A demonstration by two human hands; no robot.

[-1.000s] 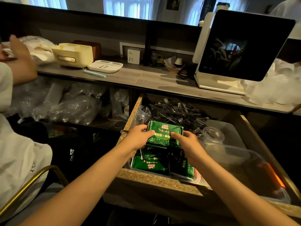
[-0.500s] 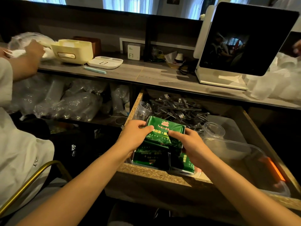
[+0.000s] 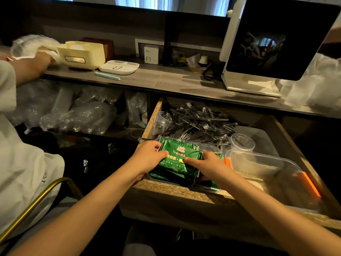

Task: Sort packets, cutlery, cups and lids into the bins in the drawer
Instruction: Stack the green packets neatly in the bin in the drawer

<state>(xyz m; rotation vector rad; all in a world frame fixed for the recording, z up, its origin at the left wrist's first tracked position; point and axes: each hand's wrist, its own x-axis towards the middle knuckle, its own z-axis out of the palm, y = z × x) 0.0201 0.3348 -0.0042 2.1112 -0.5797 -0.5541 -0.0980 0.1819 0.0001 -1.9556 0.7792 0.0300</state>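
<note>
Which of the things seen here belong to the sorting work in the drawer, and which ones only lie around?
Belong to the job:
green packets, held by left hand and right hand
forks
clear cup
clear bin
drawer

Just lying about:
cream box
white tray
screen
blue pen

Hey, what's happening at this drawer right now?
A person is sorting supplies in an open wooden drawer. Both hands, the left hand and the right hand, hold a green foil packet over a clear bin of matching green packets at the drawer's front left. Behind it lies a pile of metal forks; a clear plastic cup and a clear plastic tub sit to the right.
</note>
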